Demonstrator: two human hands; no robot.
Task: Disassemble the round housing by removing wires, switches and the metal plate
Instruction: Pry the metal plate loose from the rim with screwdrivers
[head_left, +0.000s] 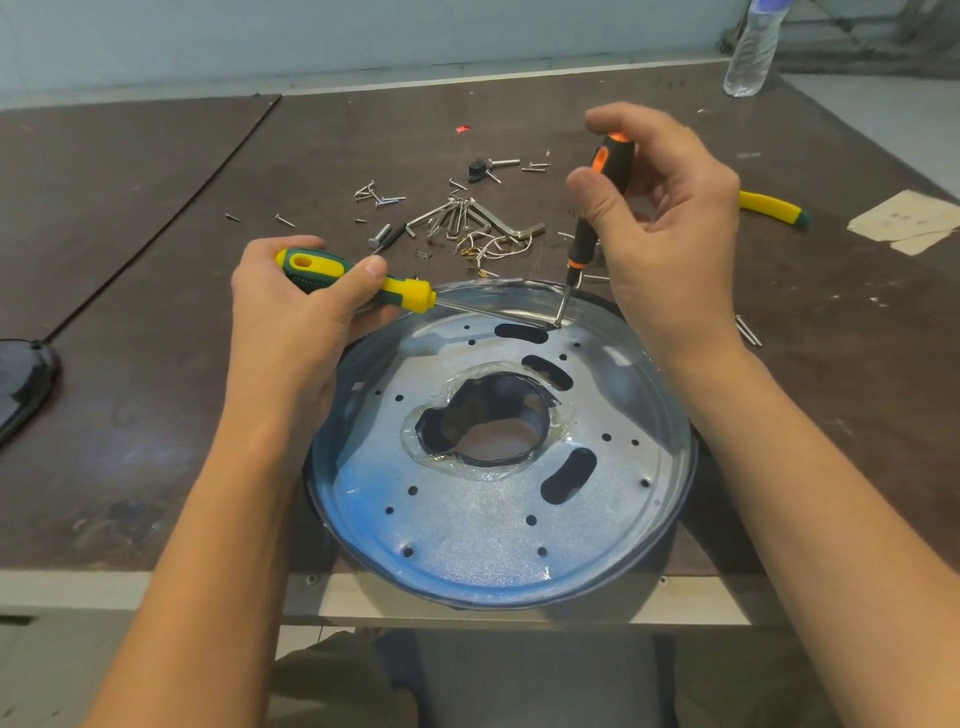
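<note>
Left hand (291, 312) grips yellow screwdriver (405, 293), right hand (670, 223) orange screwdriver (584, 234); tips meet at metal plate (467, 525) 1 o'clock; levering slip could jab fingers.

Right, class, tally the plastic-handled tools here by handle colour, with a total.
Yellow and green: 2, the yellow screwdriver in the left hand and the yellow-handled tool on the table.
Orange and black: 1, the orange screwdriver in the right hand.
Total: 3
</note>
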